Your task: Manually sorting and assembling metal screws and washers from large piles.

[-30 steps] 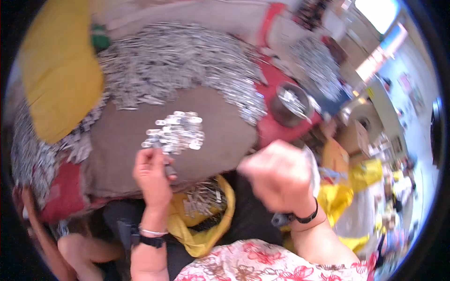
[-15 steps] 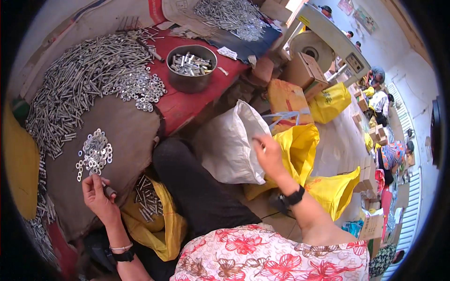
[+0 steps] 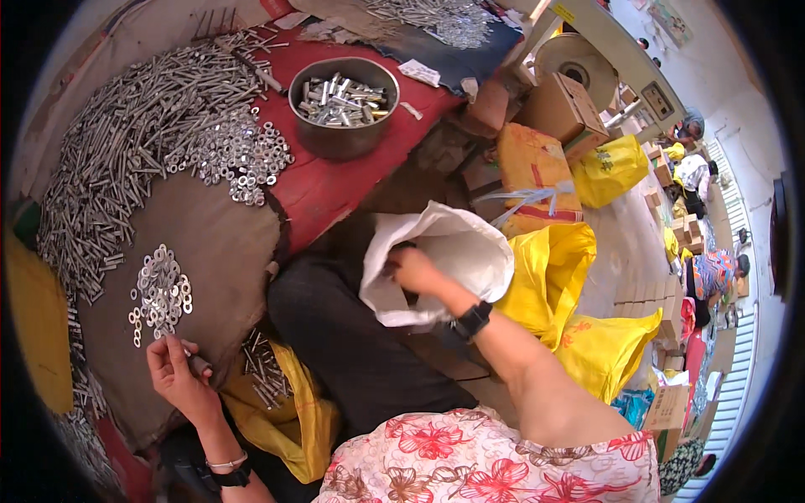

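Observation:
My left hand is closed around a short dark grey metal cylinder, whose end sticks out past the palm. Just beyond its fingertips lies a small heap of flat washers on a brown cloth. My right hand reaches into the mouth of a white woven sack beside my knee. The sack's wall and shadow partly hide its fingers, so whether they grip anything cannot be told. A yellow sack with bolts inside stands between my left forearm and my leg.
A large pile of bolts and a heap of nuts spread behind the washers. A metal pot of metal sleeves stands on red cloth. Yellow sacks and a cardboard box stand right; people work further off.
My right hand has moved left and into the white sack, whose mouth now gapes wider toward me. My left hand stays beside the washers with the cylinder in it. The view has shifted slightly.

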